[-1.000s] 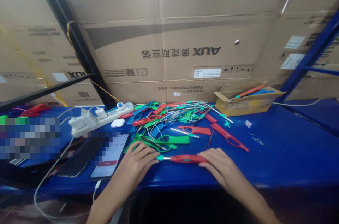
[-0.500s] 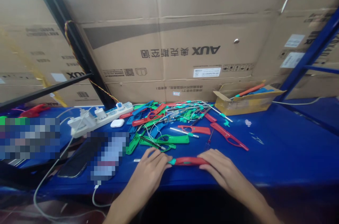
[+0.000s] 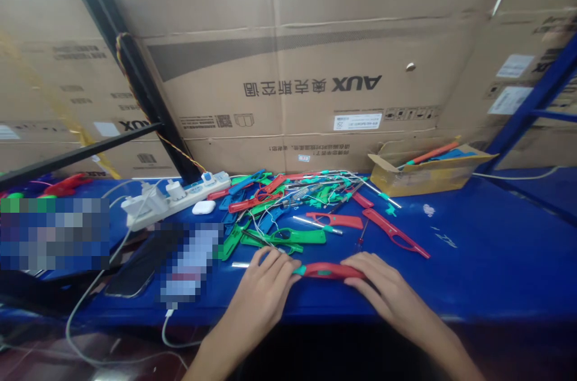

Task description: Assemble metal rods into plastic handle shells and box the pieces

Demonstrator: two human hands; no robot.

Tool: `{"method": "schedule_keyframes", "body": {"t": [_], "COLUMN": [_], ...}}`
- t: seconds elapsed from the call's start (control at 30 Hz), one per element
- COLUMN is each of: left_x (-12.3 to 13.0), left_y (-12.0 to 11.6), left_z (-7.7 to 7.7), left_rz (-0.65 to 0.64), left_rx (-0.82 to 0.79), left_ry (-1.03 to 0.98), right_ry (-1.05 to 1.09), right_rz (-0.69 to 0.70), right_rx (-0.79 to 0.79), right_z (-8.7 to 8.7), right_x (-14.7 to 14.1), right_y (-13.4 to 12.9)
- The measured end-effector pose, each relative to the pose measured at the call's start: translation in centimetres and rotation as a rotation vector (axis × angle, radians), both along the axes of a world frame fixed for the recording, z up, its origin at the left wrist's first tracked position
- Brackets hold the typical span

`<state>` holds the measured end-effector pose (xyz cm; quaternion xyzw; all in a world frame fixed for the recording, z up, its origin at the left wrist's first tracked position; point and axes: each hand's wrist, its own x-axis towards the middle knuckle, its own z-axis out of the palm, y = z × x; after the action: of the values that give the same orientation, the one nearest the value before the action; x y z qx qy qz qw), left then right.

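Observation:
A red gas lighter (image 3: 333, 271) with a green collar lies crosswise between my two hands, just above the front of the blue table. My left hand (image 3: 270, 279) is closed round its metal tube, whose tip pokes out to the left. Closed on the red handle's right end is my right hand (image 3: 383, 282). Beyond them lies a pile of lighter parts: green handle shells (image 3: 302, 237), a red handle shell (image 3: 396, 233), blue shells, metal tubes and thin white wires. A small screwdriver (image 3: 360, 241) rests just past my right hand.
A power strip (image 3: 193, 196) with plugs and a white earbud case (image 3: 204, 207) lie left of the pile. Nearer are a dark phone (image 3: 139, 267) and a blurred-out device on a cable. An open cardboard box (image 3: 428, 179) holding lighter parts stands at back right, before cardboard walls.
The view has shifted slightly, so everything sits a little further right. Both hands keep hold of the lighter, which now tilts slightly differently, its tube end raised.

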<state>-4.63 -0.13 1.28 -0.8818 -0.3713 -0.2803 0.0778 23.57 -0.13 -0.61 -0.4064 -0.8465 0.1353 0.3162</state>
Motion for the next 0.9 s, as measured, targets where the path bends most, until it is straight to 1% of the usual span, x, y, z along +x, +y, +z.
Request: {"method": "schedule_keyframes", "body": {"t": [0.1,0.23,0.37,0.5,0.63,0.8,0.9], "left_x": [0.2,0.8,1.3,1.3,1.1,0.9,0.8], "left_y": [-0.3,-0.7,-0.8,-0.7,-0.7,-0.7,-0.9], "left_z": [-0.1,-0.6,-0.9,-0.9,-1.0,-1.2,-1.3], "left_rz": [0.035,-0.013,-0.056,-0.073,-0.076,-0.068,-0.058], "left_rx": [-0.039,-0.086,-0.079,-0.076,-0.117,-0.075,-0.113], "left_ry": [0.03,0.095,0.058,-0.052,-0.136,-0.082,-0.038], "right_ry": [0.003,0.022,0.039,0.061,0.112,0.175,0.176], "right_rz": [0.001,0.049,0.109,0.1,0.094,0.004,0.001], "right_rx": [-0.021,-0.091,-0.147,-0.104,-0.099,-0.039,-0.045], "right_z": [0.0,0.7,1.1,0.8,0.4,-0.1,0.0], "right_x": [0.0,-0.2,-0.3,-0.2,-0.1,0.2,0.1], "right_y": [-0.2,-0.4,-0.5,-0.5,-0.4,-0.2,0.0]}}
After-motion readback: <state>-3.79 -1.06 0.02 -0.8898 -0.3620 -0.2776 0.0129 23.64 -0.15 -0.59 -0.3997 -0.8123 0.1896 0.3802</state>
